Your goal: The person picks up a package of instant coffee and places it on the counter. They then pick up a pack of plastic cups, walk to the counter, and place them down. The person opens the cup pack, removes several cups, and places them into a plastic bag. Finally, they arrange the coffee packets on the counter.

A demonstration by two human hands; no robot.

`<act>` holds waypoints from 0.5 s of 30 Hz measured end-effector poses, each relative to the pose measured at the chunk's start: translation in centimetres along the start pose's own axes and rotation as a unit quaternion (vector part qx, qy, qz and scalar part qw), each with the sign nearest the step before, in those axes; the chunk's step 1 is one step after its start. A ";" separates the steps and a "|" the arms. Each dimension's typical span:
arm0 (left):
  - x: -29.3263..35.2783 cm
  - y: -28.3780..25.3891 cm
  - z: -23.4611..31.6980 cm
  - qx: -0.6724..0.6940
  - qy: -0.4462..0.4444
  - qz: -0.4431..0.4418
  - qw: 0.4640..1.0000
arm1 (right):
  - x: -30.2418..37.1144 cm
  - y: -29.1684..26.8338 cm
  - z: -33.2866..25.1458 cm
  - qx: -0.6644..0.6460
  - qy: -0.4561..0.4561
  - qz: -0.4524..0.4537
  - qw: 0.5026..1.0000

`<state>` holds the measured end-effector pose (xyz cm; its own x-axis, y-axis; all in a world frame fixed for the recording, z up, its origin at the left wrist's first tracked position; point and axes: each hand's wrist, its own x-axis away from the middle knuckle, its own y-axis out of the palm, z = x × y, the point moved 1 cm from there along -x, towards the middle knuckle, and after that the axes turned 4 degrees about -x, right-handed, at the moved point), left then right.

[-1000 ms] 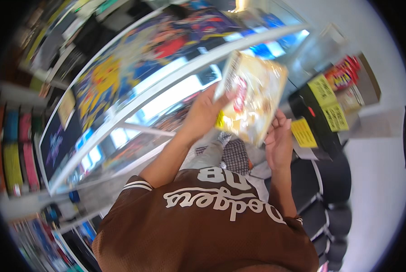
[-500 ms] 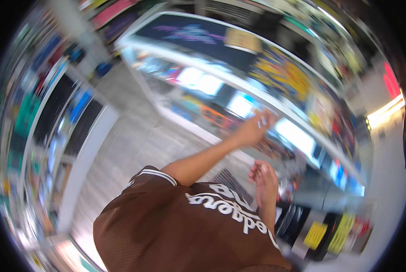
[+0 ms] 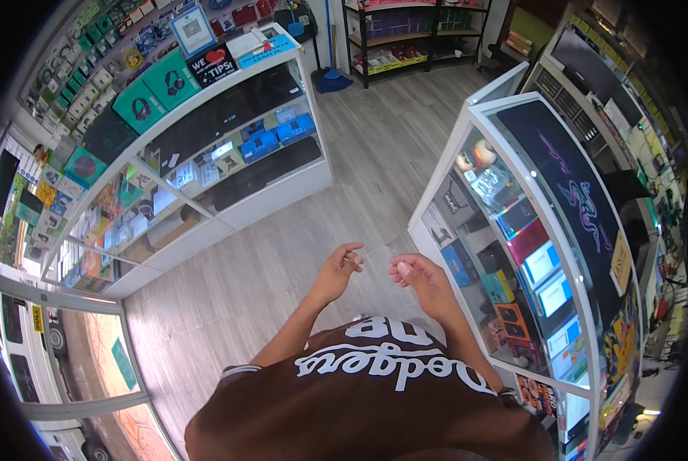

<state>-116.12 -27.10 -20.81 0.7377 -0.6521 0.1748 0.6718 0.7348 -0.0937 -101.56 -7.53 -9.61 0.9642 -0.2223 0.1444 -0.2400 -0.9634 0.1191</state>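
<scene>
Both hands are raised in front of the chest near the centre of the frame, and neither holds anything. The left hand (image 3: 341, 266) has its fingers loosely curled, thumb and fingertips close together but pinching nothing. The right hand (image 3: 418, 278) sits just to its right, fingers bent inward in a relaxed half-curl, palm partly turned up. The two hands are near each other but not touching. Bare forearms run from them down to a brown shirt (image 3: 374, 399) with white lettering, which fills the lower centre.

Below the hands lies a grey wood-look floor (image 3: 282, 261). The nearest thing to the right hand is a white-framed glass display case (image 3: 513, 230) just to the right of centre, with small boxed goods on its shelves and a dark top. A second, longer glass case (image 3: 205, 177) runs across the upper left, well apart from the left hand, with green boxes standing on top. At the top centre of the frame stands a shelf unit (image 3: 413, 34), with a blue broom (image 3: 330, 73) beside it. Glass shop-front panes (image 3: 75, 361) fill the lower left.
</scene>
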 end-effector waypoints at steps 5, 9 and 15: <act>-10.9 -7.0 3.1 0.005 -0.053 0.078 0.996 | -15.4 -1.0 -0.7 0.009 0.031 -0.007 0.999; -22.4 -9.5 1.6 0.012 -0.042 0.039 0.998 | -30.9 -5.6 -0.3 -0.013 0.024 0.018 0.999; -49.1 -11.4 8.3 -0.127 0.069 -0.035 0.989 | -57.3 -7.3 -17.4 -0.012 -0.185 0.078 0.980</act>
<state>-160.60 -1.88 -20.20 0.6784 -0.7326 0.0550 0.7041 0.6270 -0.3332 -157.05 14.88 -1.63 0.8896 -0.4091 -0.2032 -0.3851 -0.9109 0.1480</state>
